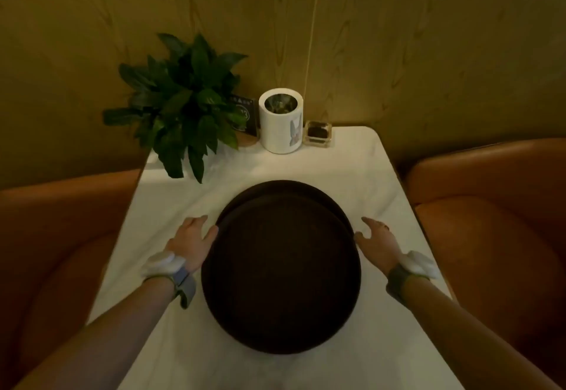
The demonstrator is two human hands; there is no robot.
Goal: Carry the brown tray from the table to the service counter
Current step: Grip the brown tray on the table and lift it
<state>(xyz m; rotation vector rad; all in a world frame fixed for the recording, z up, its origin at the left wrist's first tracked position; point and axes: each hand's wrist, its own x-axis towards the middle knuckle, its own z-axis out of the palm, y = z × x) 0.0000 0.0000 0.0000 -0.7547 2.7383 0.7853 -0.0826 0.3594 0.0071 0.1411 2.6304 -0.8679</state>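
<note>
Head view, looking down a narrow white table (352,175) set between two orange upholstered seats (490,206). The brown tray (280,276), a dark round tray with a low raised rim and a matt, faintly textured floor, lies flat near the middle of the table; a second dark rim shows behind its far edge, so it may sit on another tray of the same kind, though this cannot be settled. Left hand (194,242) is spread beside the tray's left rim, fingertips touching or just short of it. Right hand (375,241) is spread beside the right rim, thumb toward the tray, with a sliver of cloth visible between them. Neither hand has closed on anything; both are unclenched and empty. Each wrist carries a strap with a pale rounded device.

Progress, as judged: the task is at its very start. The tray is not yet gripped or lifted, and the whole carry to the service counter, which is out of view, remains.

Materials: the table covering looks like smooth, slightly creased white cloth. At the far end stand a glossy-leaved green plant (183,107), a plain white cylinder (281,120) bearing a small rabbit picture, and a small clear box (317,134) with dark contents. The wall (428,37) behind is wood-grained panel.
</note>
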